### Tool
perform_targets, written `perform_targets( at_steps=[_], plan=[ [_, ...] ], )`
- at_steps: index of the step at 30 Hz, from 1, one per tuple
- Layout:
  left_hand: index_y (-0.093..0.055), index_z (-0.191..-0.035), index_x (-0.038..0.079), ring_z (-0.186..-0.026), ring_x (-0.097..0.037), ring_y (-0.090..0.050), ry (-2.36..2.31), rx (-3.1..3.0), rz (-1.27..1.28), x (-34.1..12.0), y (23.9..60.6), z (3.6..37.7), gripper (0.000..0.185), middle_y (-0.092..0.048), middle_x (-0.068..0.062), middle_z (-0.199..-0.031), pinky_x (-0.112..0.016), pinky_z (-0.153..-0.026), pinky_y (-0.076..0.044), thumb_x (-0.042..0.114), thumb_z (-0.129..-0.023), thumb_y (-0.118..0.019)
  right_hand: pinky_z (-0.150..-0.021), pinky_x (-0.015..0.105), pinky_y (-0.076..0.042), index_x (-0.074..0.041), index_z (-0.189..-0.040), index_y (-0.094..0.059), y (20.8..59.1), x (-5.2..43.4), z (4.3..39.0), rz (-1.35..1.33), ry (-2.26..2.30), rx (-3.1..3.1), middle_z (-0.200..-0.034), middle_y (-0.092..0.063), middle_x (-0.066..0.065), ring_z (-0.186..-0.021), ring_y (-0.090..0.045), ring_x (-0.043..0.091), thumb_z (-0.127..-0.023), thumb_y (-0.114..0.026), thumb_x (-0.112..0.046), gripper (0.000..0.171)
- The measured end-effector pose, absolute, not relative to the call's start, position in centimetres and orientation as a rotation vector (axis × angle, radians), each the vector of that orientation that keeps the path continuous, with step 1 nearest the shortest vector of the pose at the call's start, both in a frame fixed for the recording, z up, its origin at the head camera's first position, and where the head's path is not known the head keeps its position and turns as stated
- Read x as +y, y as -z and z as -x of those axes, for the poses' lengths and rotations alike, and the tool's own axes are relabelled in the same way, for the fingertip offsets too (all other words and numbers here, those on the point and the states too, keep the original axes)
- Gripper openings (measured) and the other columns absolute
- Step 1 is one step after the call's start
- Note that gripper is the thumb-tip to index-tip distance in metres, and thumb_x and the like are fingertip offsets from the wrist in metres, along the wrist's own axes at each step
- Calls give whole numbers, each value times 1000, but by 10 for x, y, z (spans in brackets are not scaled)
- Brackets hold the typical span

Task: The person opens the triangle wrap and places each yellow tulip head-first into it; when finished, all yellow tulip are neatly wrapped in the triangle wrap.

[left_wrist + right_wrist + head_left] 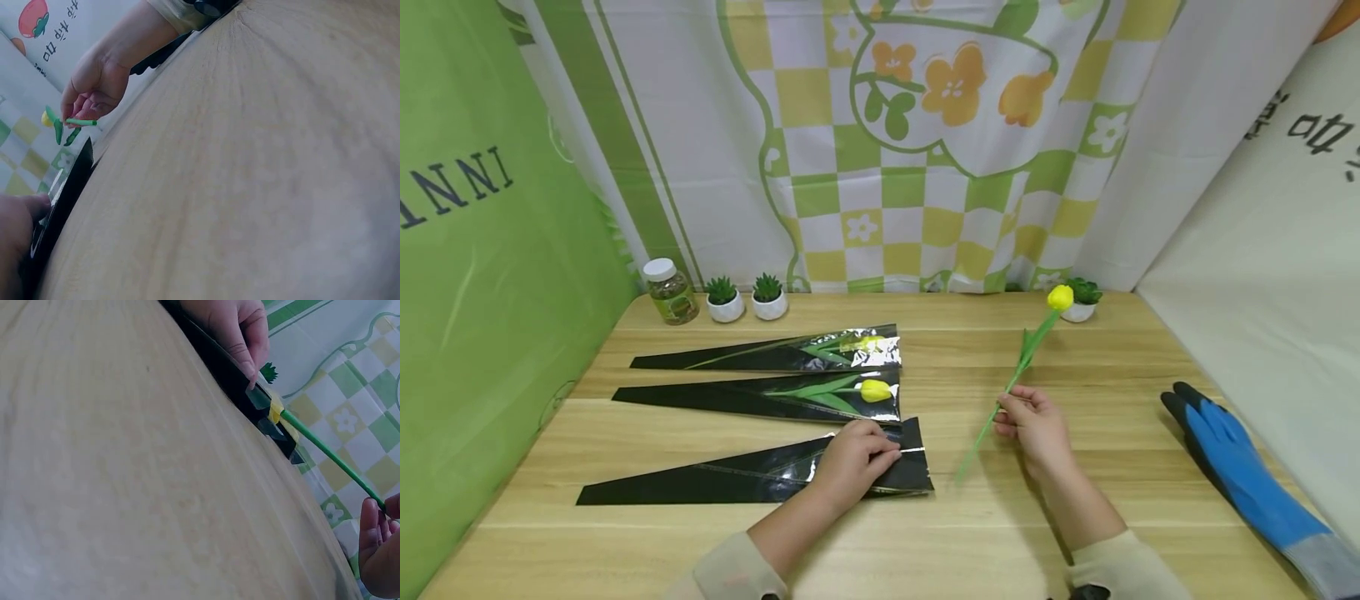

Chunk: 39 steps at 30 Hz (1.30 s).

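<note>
A yellow tulip (1060,297) on a long green stem (1017,375) lies along a slanted line in the right half of the head view: its bloom points to the upper right, toward the small potted plant (1081,298) at the back of the wooden table (1075,533), and its cut end points down and left, ending just above the table near centre frame. The right hand (1034,422) holds the stem at about its middle, fingers curled and pinched round it, the forearm running down to the lower right edge in a cream sleeve (1123,567). In the right wrist view the stem (328,456) crosses from centre to the fingertips (370,519) at the lower right.

The left hand (852,461) rests on the wide open end of the nearest black flower sleeve (752,479), lower centre of the frame; its fingers are bent and pinch the sleeve's shiny edge. That sleeve lies flat, its long axis nearly level, narrow tip to the left, wide mouth to the right. The tulip and this sleeve are apart.

Behind it lie two more black sleeves, the middle one (760,396) and the far one (775,354), each with a tulip inside and pointing the same way. A blue glove (1247,471) lies at the right edge. At upper left stand a jar (670,292) and two little succulents (745,297).
</note>
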<state>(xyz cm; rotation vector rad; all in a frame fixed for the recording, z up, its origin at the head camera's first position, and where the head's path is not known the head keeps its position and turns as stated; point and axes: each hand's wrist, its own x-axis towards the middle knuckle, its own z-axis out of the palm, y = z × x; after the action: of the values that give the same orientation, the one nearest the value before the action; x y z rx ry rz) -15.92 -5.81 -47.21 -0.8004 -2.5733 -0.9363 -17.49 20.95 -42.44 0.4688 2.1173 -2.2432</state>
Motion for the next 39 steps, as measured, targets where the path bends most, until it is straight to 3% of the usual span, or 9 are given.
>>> perform_targets(
  at_steps=[10,16,22,39],
  plan=[
    [-79,-92,13,-89,-16,-62,1079,-2579,744,-58,468,158,10,-71,1,-88,-31,-82,-54,19,-87,-73,-69,15,-58,-5,-112,-39,433,204,178,-540,2357,2033,-81,-58,-6,-67,-64,2,-99,-50,-3,17],
    [-79,-92,13,-88,-15,-62,1088,-2587,748,-58,469,159,10,-71,1,-88,-30,-82,-54,18,-88,-73,-69,16,-58,-2,-117,-36,438,191,175,-499,2290,1983,-85,-59,-1,-70,-65,4,-100,-50,-4,22],
    [-79,-91,13,-88,-14,-62,1076,-2584,750,-58,471,159,8,-71,2,-89,-29,-81,-54,18,-88,-73,-65,17,-58,-1,-113,-37,441,172,172,-476,2298,1945,-79,-62,-1,-67,-66,5,-98,-52,-1,21],
    [-79,-90,14,-86,-13,-61,1055,-2598,761,-57,470,157,7,-71,3,-87,-28,-79,-53,18,-86,-74,-66,18,-59,6,-116,-39,442,142,166,-467,2256,1888,-82,-62,5,-69,-66,8,-96,-52,2,24]
  ],
)
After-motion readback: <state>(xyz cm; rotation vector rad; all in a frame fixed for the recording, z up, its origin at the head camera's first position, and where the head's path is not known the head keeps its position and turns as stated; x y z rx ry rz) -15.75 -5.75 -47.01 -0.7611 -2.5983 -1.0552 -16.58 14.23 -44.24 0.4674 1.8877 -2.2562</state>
